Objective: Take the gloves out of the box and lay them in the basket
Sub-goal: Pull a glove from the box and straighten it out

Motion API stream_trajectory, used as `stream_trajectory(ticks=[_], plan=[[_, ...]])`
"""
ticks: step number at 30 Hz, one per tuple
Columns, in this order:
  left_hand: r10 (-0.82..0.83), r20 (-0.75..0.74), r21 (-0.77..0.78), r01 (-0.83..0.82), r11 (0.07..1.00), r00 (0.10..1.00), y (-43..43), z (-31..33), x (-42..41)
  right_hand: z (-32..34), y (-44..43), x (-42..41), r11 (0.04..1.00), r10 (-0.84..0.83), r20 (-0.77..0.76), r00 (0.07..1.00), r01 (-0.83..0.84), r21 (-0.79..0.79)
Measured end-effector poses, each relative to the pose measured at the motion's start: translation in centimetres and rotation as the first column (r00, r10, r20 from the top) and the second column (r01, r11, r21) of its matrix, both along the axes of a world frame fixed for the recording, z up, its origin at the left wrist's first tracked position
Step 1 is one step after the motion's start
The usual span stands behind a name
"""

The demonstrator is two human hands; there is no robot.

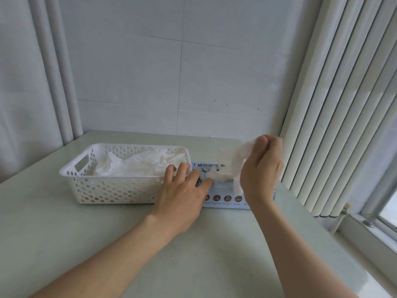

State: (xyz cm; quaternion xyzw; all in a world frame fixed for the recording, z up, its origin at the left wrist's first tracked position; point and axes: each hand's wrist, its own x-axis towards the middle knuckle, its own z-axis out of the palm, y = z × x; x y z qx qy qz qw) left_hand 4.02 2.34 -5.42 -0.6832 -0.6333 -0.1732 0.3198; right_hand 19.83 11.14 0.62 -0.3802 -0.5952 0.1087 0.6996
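White perforated plastic basket (111, 188), just left of left hand: pile of thin white disposable gloves (137, 166) inside. Left hand (182, 196): fingers spread, straight, pressing top of pale blue printed glove box (227, 198), holding nothing. Right hand (261, 171): raised above box, fingers curled, gripping one white glove (238, 160), lower end hanging at box top. White vertical blinds (335, 104) right of it.

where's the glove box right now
Head view: the pale blue cardboard glove box lies at centre right, just right of the white perforated plastic basket.
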Motion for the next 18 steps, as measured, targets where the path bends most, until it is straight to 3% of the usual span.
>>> stream_trajectory(ticks=[6,10,14,16,18], plan=[[-0.041,0.028,0.032,0.040,0.999,0.999,-0.3,-0.1,-0.1,1.0,-1.3,0.3,0.999,-0.015,-0.088,0.996,0.018,0.043],[-0.174,0.239,0.073,0.161,0.984,0.955,-1.1,0.8,0.2,2.1,-2.9,-0.2,0.999,0.051,-0.118,0.992,-0.050,0.016],[-0.321,0.497,0.202,0.252,0.946,0.806,-2.2,2.3,0.9,2.8,-4.1,-0.9,0.950,0.228,-0.195,0.954,-0.261,-0.169],[-0.388,0.610,0.266,0.283,0.922,0.691,-2.5,2.9,1.5,2.7,-4.1,-0.9,0.840,0.316,-0.319,0.894,-0.420,-0.344],[-0.428,0.721,0.303,0.306,0.902,0.545,-2.7,3.3,1.8,2.5,-4.0,-0.8,0.671,0.385,-0.457,0.802,-0.583,-0.459]])
